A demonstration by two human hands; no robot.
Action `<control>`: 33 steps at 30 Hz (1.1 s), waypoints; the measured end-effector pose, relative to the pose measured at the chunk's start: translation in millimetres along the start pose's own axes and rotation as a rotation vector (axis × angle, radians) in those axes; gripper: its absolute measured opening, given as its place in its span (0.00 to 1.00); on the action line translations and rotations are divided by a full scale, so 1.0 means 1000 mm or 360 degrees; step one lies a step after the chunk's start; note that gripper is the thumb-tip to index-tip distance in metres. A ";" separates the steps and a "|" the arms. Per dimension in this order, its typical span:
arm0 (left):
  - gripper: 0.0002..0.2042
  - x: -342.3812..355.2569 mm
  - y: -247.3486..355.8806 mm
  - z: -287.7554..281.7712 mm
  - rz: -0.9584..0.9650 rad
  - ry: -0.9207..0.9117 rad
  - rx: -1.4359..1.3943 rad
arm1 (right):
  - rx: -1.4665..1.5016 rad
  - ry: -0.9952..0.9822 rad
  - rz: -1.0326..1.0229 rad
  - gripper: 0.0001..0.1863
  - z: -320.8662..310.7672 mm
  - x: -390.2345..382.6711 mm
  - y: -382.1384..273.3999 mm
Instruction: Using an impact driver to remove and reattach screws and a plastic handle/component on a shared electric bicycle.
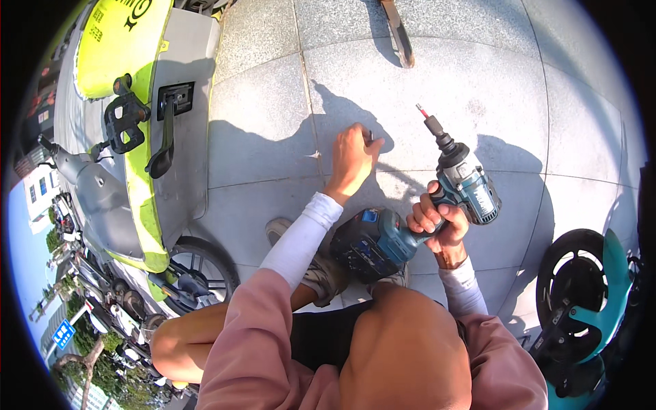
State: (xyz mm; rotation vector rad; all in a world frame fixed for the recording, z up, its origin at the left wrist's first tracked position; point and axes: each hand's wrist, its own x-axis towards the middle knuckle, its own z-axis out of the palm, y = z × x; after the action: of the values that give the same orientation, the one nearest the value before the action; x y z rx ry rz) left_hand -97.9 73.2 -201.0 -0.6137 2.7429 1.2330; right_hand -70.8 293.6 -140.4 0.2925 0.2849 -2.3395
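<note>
My right hand (441, 222) is wrapped round the grip of a teal and black cordless impact driver (471, 188). The tool's nose, with a red-banded driver bit (423, 112), points up and to the left, away from me. Its large black battery (369, 247) hangs low, close above my shoes. Over the paving, to the left of the tool, my left hand (352, 160) is closed in a pinch. A small dark tip shows at its fingers, too small to name.
On the left stands a yellow-green and grey electric bike (145, 198) with a black pedal (127, 115) sticking out. A turquoise scooter wheel (572, 281) is at the right. From the top edge a brownish bar (398, 34) reaches down over the paving (437, 75).
</note>
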 end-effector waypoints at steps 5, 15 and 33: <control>0.09 0.001 0.005 0.010 0.0241 0.0237 0.0176 | -0.0068 -0.0077 0.0058 0.21 0.005 0.010 0.009; 0.10 0.005 -0.006 -0.111 -0.0540 -0.0105 -0.2573 | -0.0502 -0.0171 0.0317 0.22 0.030 0.044 0.042; 0.07 -0.002 -0.014 -0.150 -0.0499 0.0056 -0.2293 | -0.0725 -0.0099 0.0488 0.21 0.034 0.087 0.055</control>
State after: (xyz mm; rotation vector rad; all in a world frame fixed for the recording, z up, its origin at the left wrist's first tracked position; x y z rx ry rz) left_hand -76.4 -43.6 -109.0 -1.0002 1.2080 2.8633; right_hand -95.9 188.4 -140.3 0.0346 0.6782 -1.9137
